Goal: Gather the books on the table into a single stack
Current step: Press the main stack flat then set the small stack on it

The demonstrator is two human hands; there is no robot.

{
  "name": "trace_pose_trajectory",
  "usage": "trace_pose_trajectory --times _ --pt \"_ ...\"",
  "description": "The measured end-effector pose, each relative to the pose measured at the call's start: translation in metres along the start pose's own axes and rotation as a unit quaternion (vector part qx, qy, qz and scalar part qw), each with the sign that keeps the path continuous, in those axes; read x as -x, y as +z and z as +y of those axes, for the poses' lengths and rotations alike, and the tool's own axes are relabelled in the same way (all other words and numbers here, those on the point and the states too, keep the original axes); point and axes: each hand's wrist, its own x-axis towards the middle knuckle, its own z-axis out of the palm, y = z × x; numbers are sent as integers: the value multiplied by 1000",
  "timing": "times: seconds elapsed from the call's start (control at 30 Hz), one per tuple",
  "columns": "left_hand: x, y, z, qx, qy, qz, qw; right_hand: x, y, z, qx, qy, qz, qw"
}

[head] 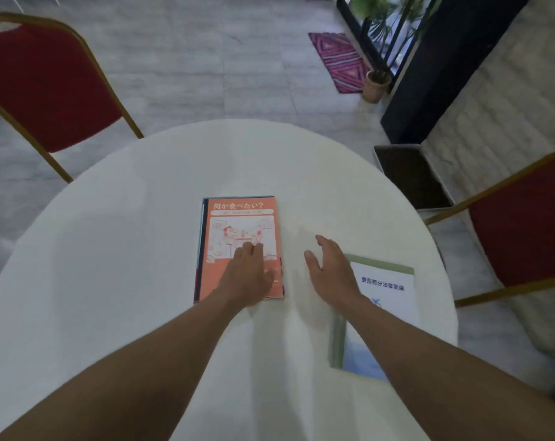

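An orange book (241,224) with white Japanese lettering lies on top of a small stack in the middle of the round white table (126,249); darker covers show along the stack's left edge. My left hand (249,272) rests flat on the orange cover, fingers slightly curled, gripping nothing. A white and green book (387,291) lies alone to the right, near the table's edge. My right hand (330,268) hovers open over that book's left corner, fingers spread, and my forearm hides part of its cover.
A red chair with a gold frame (44,87) stands at the far left of the table, another red chair (524,227) at the right. A dark floor mat (412,176), a potted plant (376,85) and a pink rug (341,60) lie beyond.
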Motion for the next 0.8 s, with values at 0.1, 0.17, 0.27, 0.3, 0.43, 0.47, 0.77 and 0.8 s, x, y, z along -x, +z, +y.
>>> trace_pose_trajectory --times 0.1,0.17,0.27,0.3,0.43,0.47,0.77,0.8 --pt "13 24 42 26 21 -48 998 21 -30 33 23 29 37 999" --pt "21 47 65 19 21 -82 996 38 -49 58 40 44 69 996" --pt "33 80 93 25 3 -132 991 63 -68 94 85 94 113 985" --pt "37 89 102 29 -10 -145 989 71 -72 105 86 127 119 981" --pt "45 109 131 59 -60 -154 984 94 -79 137 48 241 92 965" --pt "47 112 136 65 -70 -149 984 96 -77 144 31 260 77 962" --pt "41 115 147 151 -153 -100 972 93 -67 146 -72 288 49 954" --pt "42 111 147 178 -164 -105 965 93 -67 145 -75 290 51 953"
